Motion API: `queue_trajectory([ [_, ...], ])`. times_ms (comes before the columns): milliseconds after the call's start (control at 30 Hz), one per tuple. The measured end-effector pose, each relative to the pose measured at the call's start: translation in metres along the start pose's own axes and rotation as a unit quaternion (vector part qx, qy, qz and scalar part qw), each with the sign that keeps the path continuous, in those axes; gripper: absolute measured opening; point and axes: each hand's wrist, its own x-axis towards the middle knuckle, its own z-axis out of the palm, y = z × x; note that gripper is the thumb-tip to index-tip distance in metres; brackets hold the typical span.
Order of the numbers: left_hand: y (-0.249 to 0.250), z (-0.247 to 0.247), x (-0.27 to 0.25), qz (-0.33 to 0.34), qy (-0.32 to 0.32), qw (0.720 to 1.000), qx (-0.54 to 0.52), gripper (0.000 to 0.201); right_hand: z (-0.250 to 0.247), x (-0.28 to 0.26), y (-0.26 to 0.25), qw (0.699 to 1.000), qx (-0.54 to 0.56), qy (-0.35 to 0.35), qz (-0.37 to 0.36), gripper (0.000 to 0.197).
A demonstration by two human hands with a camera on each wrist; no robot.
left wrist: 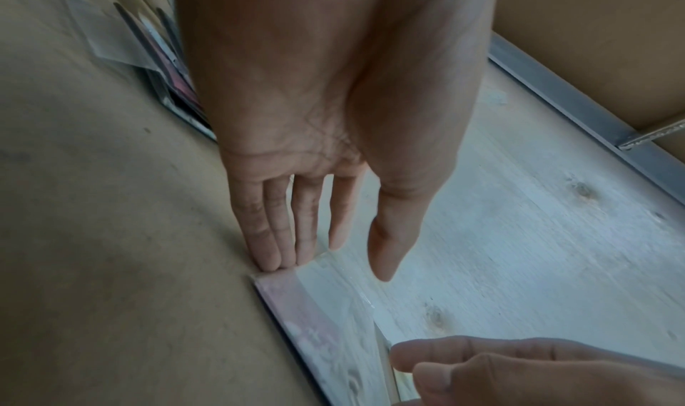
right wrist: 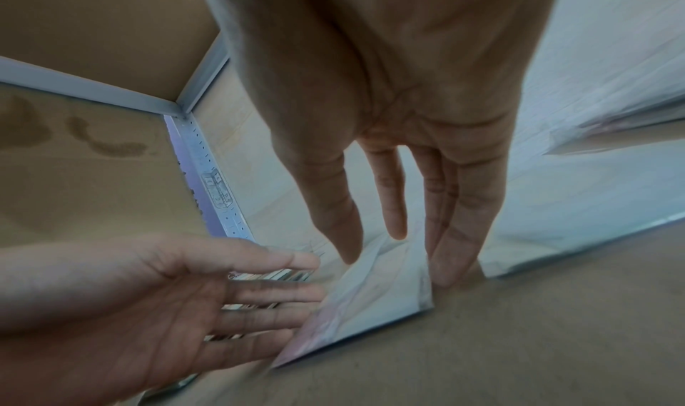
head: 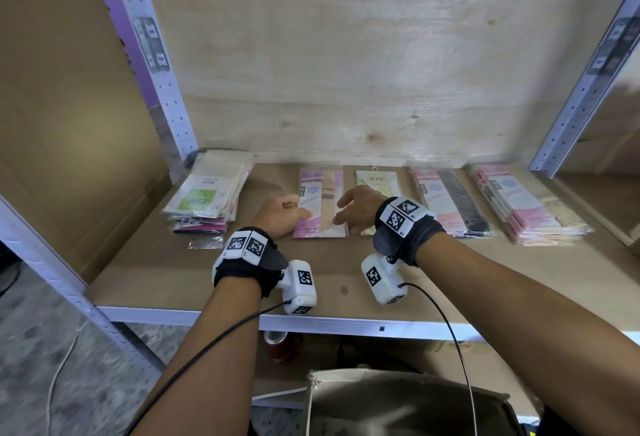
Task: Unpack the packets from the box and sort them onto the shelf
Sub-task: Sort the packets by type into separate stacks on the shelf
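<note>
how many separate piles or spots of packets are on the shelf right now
5: a stack at far left, a pink packet between the hands, a green one, a dark-and-pink pile, and a pink stack at far right.

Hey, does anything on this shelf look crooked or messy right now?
Yes: the far-left stack of packets is fanned and skewed, with an empty clear sleeve sticking out at its front. The other piles lie fairly straight.

Both hands reach onto the shelf [head: 145, 272]. The left hand [head: 280, 215] and right hand [head: 358, 208] flank a pink packet [head: 320, 193] lying flat, fingers straight at its edges. A green packet [head: 375, 179] lies just beside it, with stacked packets [head: 204, 193] at far left.
</note>
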Motion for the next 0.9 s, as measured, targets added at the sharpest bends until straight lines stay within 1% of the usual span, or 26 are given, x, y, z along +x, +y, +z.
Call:
queue_trajectory([
  [67,-0.001,0.000,0.000,-0.002,0.008,1.000,-0.005,0.023,0.000,0.000,0.001,1.000,-0.003,-0.001,-0.001,0.052],
  [133,0.000,-0.002,-0.001,-0.001,0.017,1.000,-0.011,0.014,-0.001,0.002,0.003,1.000,-0.011,0.001,-0.002,0.053],
  [200,0.002,-0.005,-0.004,-0.008,0.038,0.999,-0.025,0.012,-0.002,0.003,0.004,1.000,-0.023,0.013,-0.008,0.054],
  [233,0.003,-0.007,-0.005,-0.011,0.049,0.998,-0.027,0.021,-0.002,0.004,0.005,0.999,-0.030,0.022,-0.012,0.053],
  [267,0.005,-0.010,-0.007,-0.007,0.062,0.998,-0.025,0.038,-0.002,0.005,0.005,0.999,-0.032,0.030,-0.019,0.051],
  [300,0.008,-0.015,-0.010,0.000,0.075,0.997,-0.024,0.047,-0.002,0.006,0.004,0.999,-0.028,0.037,-0.026,0.049],
  [333,0.010,-0.021,-0.013,0.013,0.089,0.995,-0.032,0.048,-0.001,0.007,0.003,0.998,-0.017,0.044,-0.034,0.045],
  [433,0.016,-0.040,-0.022,0.048,0.133,0.987,-0.075,0.038,0.006,0.011,-0.007,0.996,0.024,0.053,-0.073,0.028],
  [533,0.018,-0.060,-0.031,0.068,0.185,0.972,-0.126,0.028,0.020,0.017,-0.025,0.992,0.069,0.033,-0.100,0.010],
  [600,0.017,-0.076,-0.037,0.066,0.224,0.960,-0.157,0.022,0.033,0.021,-0.043,0.988,0.122,0.014,-0.095,0.010],
  [700,0.008,-0.102,-0.044,0.039,0.275,0.944,-0.176,0.018,0.057,0.028,-0.074,0.986,0.123,-0.005,-0.114,0.005],
  [733,0.003,-0.109,-0.046,0.027,0.292,0.938,-0.186,0.016,0.065,0.029,-0.085,0.984,0.138,-0.017,-0.113,0.004],
  [800,-0.007,-0.122,-0.050,0.003,0.322,0.926,-0.198,0.011,0.083,0.035,-0.106,0.982,0.157,-0.031,-0.102,0.014],
  [867,-0.016,-0.131,-0.055,-0.015,0.332,0.922,-0.201,0.010,0.101,0.042,-0.123,0.983,0.154,-0.041,-0.092,0.022],
  [900,-0.019,-0.135,-0.057,-0.021,0.332,0.922,-0.200,0.012,0.108,0.045,-0.131,0.986,0.136,-0.042,-0.093,0.026],
])
